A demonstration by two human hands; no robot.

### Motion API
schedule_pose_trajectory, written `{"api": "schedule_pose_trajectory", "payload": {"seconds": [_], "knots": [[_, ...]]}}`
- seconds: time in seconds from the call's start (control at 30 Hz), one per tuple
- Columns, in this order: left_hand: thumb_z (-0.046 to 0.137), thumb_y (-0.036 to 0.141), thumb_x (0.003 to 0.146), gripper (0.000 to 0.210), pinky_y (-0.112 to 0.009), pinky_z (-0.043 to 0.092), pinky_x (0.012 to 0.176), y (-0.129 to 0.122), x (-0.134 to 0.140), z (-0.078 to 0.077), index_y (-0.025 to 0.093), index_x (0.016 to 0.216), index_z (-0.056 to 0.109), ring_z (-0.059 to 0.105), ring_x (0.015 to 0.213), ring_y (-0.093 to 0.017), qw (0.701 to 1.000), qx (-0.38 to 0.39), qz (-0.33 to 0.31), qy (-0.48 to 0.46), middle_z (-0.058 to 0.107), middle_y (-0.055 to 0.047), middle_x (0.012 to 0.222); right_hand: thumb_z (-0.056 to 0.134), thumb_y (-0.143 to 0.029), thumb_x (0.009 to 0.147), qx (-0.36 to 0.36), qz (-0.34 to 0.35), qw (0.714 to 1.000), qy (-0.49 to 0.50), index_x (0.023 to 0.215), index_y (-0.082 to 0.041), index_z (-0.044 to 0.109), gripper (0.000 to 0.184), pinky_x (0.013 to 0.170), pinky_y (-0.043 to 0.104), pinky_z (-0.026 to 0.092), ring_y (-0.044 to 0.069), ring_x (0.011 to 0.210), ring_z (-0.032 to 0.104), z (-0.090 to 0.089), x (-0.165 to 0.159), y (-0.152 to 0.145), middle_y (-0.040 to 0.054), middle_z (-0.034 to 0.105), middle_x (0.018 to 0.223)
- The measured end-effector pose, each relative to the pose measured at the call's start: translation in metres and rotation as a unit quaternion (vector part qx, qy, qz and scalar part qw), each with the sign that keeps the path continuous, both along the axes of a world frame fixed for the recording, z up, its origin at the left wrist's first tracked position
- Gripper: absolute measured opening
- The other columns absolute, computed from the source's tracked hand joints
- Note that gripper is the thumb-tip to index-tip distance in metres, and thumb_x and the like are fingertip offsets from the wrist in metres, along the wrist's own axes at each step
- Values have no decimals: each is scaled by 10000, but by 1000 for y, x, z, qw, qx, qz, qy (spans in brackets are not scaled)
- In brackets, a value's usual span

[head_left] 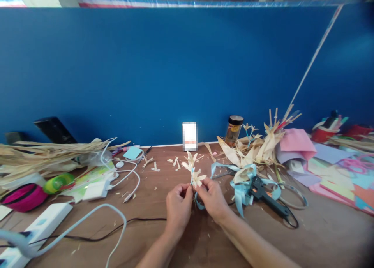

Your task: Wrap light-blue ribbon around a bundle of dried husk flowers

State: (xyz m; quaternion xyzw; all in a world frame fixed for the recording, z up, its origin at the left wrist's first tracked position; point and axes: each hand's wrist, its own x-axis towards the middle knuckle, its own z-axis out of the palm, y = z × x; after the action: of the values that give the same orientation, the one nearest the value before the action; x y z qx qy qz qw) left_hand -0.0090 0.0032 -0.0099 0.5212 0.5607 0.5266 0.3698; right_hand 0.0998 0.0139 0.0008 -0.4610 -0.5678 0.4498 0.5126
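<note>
Between my two hands, above the brown table, stands a small handmade flower stem (192,170) with cream, pointed petals that look like dried husk and blue wrapping on its stalk. My left hand (179,205) pinches the stalk low down between thumb and fingers. My right hand (212,200) is closed at the lower bloom, its fingertips touching the stalk. A strip of light blue ribbon (199,204) loops below my right fingers. What exactly the right fingertips grip is partly hidden.
On the right lie a black glue gun (270,201), tangled blue ribbon (240,194), dried husks (267,147) and a lidded jar (234,129). A power strip (37,231) and white cables are at left. A blue partition (187,65) rises behind the table.
</note>
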Motion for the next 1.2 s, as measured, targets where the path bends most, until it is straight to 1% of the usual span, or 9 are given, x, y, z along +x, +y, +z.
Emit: {"api": "schedule_pose_trajectory", "payload": {"seconds": [0.27,0.5,0.67,0.8,0.87,0.93,1.0,1.07,1.2], "knots": [[489,311,764,217,-231,386,542,-4,3,2,158,682,620,547,571,-156,992,62,28,106,634,-38,629,577,-322,703,-27,-65,997,34,712,-132,594,192,582,246,426,158,626,543,-11,-10,0,30,620,664],[473,209,784,199,-266,339,594,-3,-2,0,180,602,549,477,622,-176,922,175,38,342,548,-42,611,607,-324,666,-68,-86,990,84,658,-130,591,195,552,248,413,153,584,529,-9,-15,-2,20,595,603],[440,176,803,186,-286,361,644,-3,2,0,165,714,603,483,678,-189,914,198,18,355,569,-65,675,620,-328,653,-90,-90,976,178,647,-134,564,202,492,212,375,108,528,489,-11,-17,-1,-13,546,566],[440,215,809,213,-304,386,705,-7,6,5,162,873,636,512,745,-197,952,182,-9,247,605,-84,774,654,-348,610,-143,-64,964,216,635,-138,547,237,412,175,313,58,428,407,-9,-10,5,-51,495,515],[462,267,799,227,-300,407,708,-8,8,9,164,881,648,536,750,-196,983,131,-34,124,623,-83,795,658,-356,608,-166,-20,961,219,640,-138,548,246,397,158,298,41,405,377,-7,-2,9,-65,472,496],[490,334,781,254,-285,435,667,-7,8,13,149,840,655,558,698,-182,996,23,-73,-47,635,-73,750,653,-377,619,-181,33,959,216,650,-137,548,263,383,147,283,34,394,371,-4,6,13,-68,468,487],[541,375,743,263,-263,451,621,-5,5,14,137,786,647,554,625,-147,966,-101,-109,-210,630,-53,691,641,-403,635,-189,85,956,208,652,-132,546,288,374,145,278,37,390,390,-2,12,16,-57,487,490],[602,375,700,245,-236,454,599,-2,1,14,134,731,634,529,573,-104,924,-179,-138,-308,610,-30,654,627,-413,656,-188,127,954,198,659,-124,552,299,374,144,276,42,399,423,-2,15,17,-38,519,506],[678,346,637,225,-202,452,575,1,-6,14,129,639,619,484,525,-61,897,-207,-178,-347,561,3,607,612,-406,686,-170,159,955,185,634,-116,550,301,373,142,267,41,406,440,-3,15,15,-24,541,506]]}}
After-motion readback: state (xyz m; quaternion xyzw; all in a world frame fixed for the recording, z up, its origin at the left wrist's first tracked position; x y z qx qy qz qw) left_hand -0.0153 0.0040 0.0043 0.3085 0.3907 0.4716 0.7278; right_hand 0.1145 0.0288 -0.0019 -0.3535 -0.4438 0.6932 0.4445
